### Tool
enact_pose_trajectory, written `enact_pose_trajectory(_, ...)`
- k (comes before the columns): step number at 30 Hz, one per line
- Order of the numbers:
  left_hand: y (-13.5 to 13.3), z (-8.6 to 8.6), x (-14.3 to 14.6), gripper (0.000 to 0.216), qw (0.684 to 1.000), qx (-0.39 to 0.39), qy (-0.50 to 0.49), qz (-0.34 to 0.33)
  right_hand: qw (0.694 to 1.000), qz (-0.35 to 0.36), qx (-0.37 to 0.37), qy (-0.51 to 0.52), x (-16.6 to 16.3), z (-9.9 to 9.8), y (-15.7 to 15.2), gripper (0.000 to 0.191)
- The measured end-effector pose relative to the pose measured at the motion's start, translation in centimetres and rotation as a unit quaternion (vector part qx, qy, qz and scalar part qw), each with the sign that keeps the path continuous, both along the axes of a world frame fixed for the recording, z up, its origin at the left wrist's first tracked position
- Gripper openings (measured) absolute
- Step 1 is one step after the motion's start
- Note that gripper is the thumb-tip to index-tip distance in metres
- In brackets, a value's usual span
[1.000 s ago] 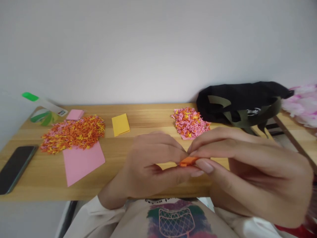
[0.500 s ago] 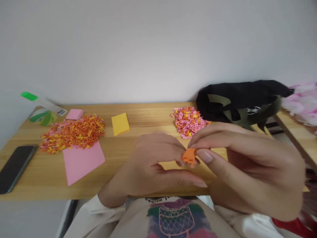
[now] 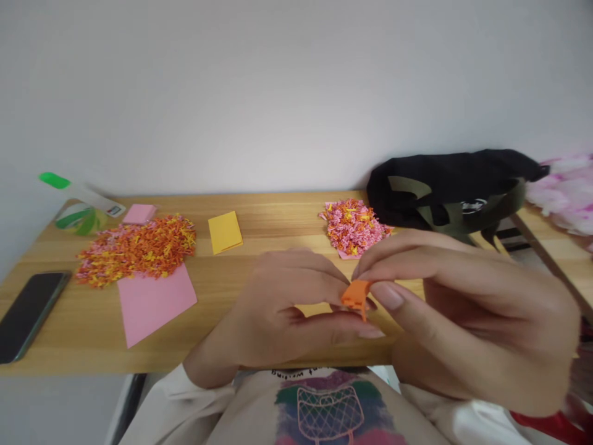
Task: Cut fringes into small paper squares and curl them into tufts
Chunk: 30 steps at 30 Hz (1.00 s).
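A small orange paper piece [image 3: 356, 292], with narrow cut strips along its lower edge, is pinched between the thumb and index finger of my right hand [image 3: 472, 315]. One strip hangs down from it. Just to its left is my left hand [image 3: 287, 303], fingers curled behind the piece and thumb below, a gap showing between thumb and index finger. The left fingertips are partly hidden by the paper, so I cannot tell whether they touch it. Beyond the hands lies a heap of pink, orange and yellow paper snippets [image 3: 354, 225].
On the left, a larger snippet heap [image 3: 143, 247] partly covers a pink sheet [image 3: 160, 306]. Around it are a phone [image 3: 34, 315], a small pink pad [image 3: 139, 214] and a green-tipped clear strip [image 3: 88, 194]. A yellow pad [image 3: 225, 232] lies mid-table; a black bag [image 3: 445, 185] stands back right.
The orange paper has tilted in my right fingers, and a strip now hangs lower from it. My left thumb has drawn slightly closer to the piece. The table items have not moved.
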State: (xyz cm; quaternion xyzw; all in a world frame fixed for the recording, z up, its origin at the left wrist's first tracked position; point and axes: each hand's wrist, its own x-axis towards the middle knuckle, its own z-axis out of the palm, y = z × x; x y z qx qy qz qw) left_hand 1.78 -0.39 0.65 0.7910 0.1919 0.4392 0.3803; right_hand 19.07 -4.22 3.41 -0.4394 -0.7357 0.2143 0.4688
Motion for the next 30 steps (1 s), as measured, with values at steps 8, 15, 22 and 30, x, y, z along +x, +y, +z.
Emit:
enact_pose_trajectory(8, -0.19, -0.27, 0.39, 0.016, 0.999, -0.005, -0.027, 0.018, 1.0, -0.006, 0.004, -0.005, -0.04, 0.04, 0.14, 0.011)
enact_pose_trajectory(15, -0.31, -0.35, 0.38, 0.013, 0.999, -0.009, -0.024, 0.028, 1.0, -0.012, 0.006, -0.011, -0.13, 0.04, 0.2, 0.012)
enact_pose_trajectory(22, -0.27, -0.2, 0.23, 0.012, 0.999, -0.007, -0.003, 0.037, 0.999, -0.031, -0.009, -0.017, -0.2, 0.07, 0.02, 0.012)
enact_pose_trajectory(30, -0.36, -0.16, 0.28, 0.013, 0.999, -0.02, -0.012, 0.036, 1.0, 0.006, 0.011, 0.007, -0.02, 0.02, 0.2, 0.013)
